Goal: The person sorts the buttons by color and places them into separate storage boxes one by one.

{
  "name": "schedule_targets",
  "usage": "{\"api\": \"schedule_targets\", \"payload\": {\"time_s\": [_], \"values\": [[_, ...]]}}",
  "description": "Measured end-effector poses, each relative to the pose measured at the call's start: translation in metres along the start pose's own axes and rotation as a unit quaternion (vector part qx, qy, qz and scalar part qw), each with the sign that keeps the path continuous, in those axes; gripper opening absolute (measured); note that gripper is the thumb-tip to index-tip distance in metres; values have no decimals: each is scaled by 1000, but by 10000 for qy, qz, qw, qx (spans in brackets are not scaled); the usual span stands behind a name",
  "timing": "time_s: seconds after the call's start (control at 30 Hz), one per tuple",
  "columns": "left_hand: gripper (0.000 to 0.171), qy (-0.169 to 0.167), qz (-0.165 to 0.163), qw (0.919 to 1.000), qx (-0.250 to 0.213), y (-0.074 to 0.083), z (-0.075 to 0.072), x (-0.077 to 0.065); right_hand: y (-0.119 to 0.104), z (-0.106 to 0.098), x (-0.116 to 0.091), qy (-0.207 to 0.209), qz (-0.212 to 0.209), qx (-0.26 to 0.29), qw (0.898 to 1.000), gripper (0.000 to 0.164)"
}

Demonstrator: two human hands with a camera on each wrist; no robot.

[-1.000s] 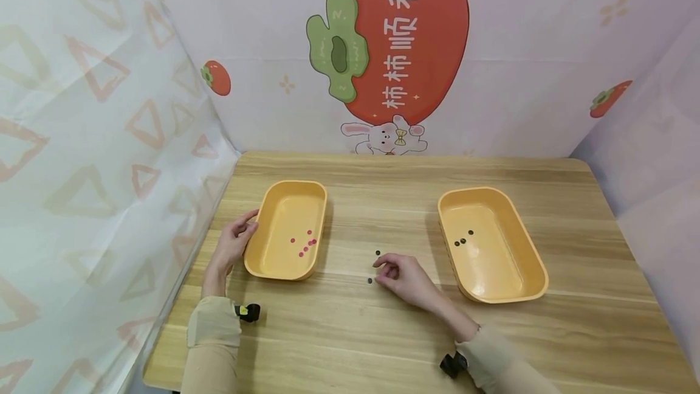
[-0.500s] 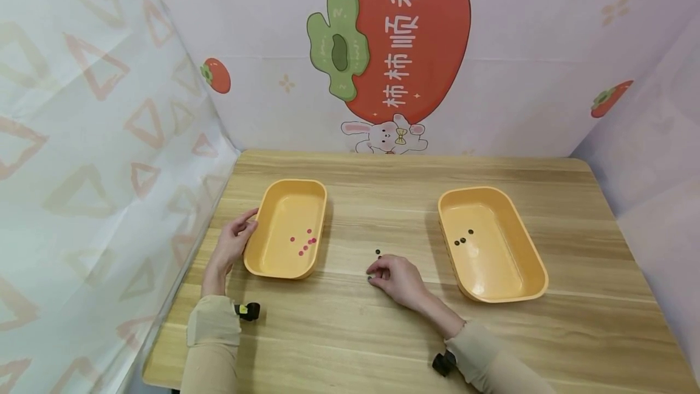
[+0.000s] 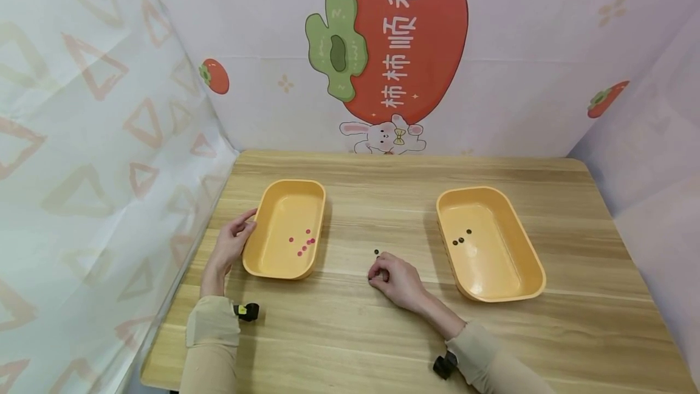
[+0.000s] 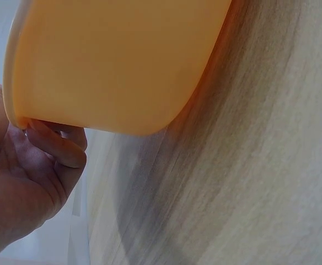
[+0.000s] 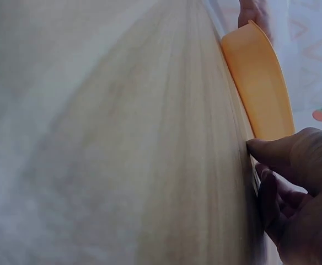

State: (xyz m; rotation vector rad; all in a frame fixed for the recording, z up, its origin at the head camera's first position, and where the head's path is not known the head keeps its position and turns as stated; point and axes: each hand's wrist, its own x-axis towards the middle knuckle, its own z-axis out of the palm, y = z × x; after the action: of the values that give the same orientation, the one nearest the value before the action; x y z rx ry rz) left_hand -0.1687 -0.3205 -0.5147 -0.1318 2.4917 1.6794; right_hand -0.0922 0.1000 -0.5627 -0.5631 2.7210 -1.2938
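Observation:
My left hand (image 3: 232, 245) holds the left side of a yellow plastic bin (image 3: 273, 254); in the left wrist view its fingers (image 4: 62, 146) curl under the rim. Several small pink discs (image 3: 304, 248) lie inside that bin. Out on the table, my right hand (image 3: 398, 278) has thumb and forefinger brought together at the tabletop, on a small black disc (image 3: 370, 278) mostly covered by the fingertips. Just beyond them lies another black disc (image 3: 376, 252), and one more is partly hidden by the forefinger. The right wrist view shows the thumb (image 5: 271, 150) down at the wood.
To the right stands a second yellow bin (image 3: 494, 260) with three black discs (image 3: 461, 240) near its left wall. Both bins rest on a wood-grain table (image 3: 339, 345). A printed curtain (image 3: 262, 108) rises behind the table's back edge, another along the left.
My right hand has shifted slightly left, and its thumb and forefinger have closed on the nearer black disc. The left hand and both bins stay where they were.

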Motion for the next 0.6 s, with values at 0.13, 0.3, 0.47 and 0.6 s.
{"api": "schedule_targets", "payload": {"time_s": [0.13, 0.3, 0.47, 0.6], "values": [[53, -21, 54, 10000, 32, -1, 0, 0, 2, 1, -2, 128, -207, -80, 9997, 21], [52, 4, 10, 10000, 39, 0, 0, -1, 3, -1, -2, 114, -87, 132, 9998, 16], [52, 11, -31, 10000, -3, 1, 0, -1, 7, -3, -3, -44, 10, 970, 9953, 6], [53, 12, -10, 10000, 62, 0, 0, 0, 10, -4, -5, -180, 70, 1413, 9898, 6]]}}
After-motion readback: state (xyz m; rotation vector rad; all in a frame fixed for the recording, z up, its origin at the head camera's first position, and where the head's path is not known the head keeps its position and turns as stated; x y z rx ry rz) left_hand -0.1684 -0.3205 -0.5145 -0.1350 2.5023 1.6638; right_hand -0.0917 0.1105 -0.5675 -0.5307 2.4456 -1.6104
